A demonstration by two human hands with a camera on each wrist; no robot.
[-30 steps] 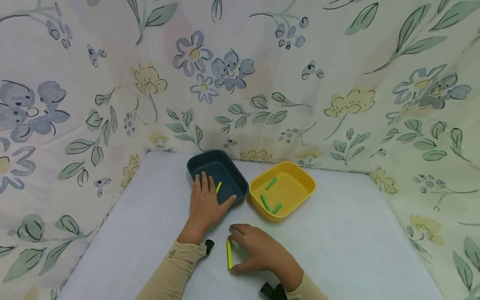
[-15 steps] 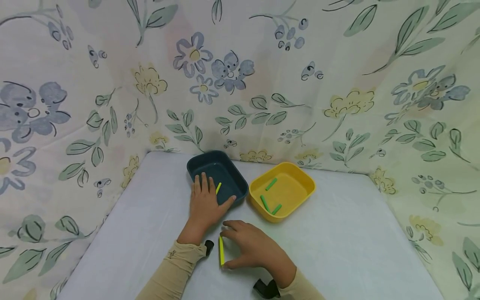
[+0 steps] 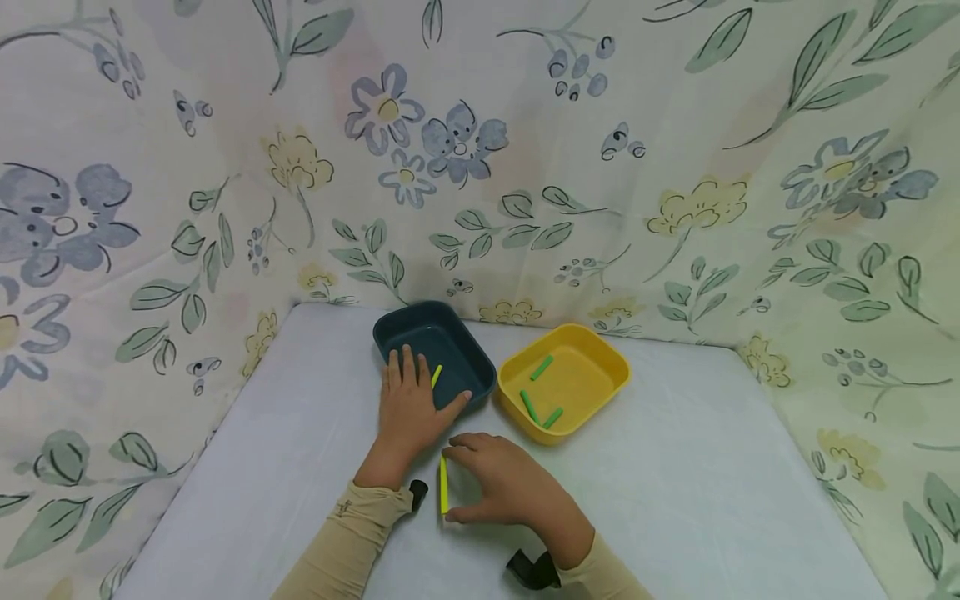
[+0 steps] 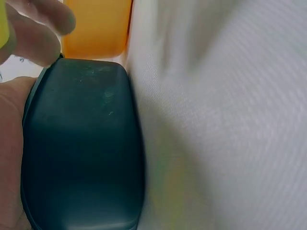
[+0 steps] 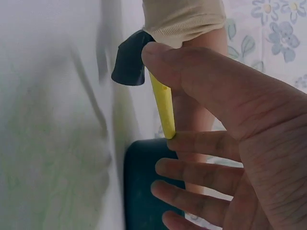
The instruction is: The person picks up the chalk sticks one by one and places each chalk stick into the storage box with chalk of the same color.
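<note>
My right hand [image 3: 510, 487] pinches a slim yellow stick [image 3: 444, 485] end to end, thumb at the near end and index fingertip at the far end. In the right wrist view the other fingers spread apart, off the stick [image 5: 164, 108]. My left hand [image 3: 408, 412] rests over the near side of a dark blue tray [image 3: 457, 346], fingers extended into it and thumb along the rim. A second yellow stick [image 3: 437, 377] lies inside that tray, partly hidden by the hand. The left wrist view shows the tray's outer wall [image 4: 86, 143] close up.
Right beside the blue tray stands a yellow tray [image 3: 592, 375] with three green sticks [image 3: 529, 406] in it. Both trays are on a white-covered table [image 3: 712, 483]. A floral cloth [image 3: 540, 167] hangs behind and at the sides. Each wrist carries a black device [image 3: 532, 571].
The right hand has shifted left, then slightly up and away, carrying the yellow stick closer to the left forearm. My left hand and both trays have stayed in place.
</note>
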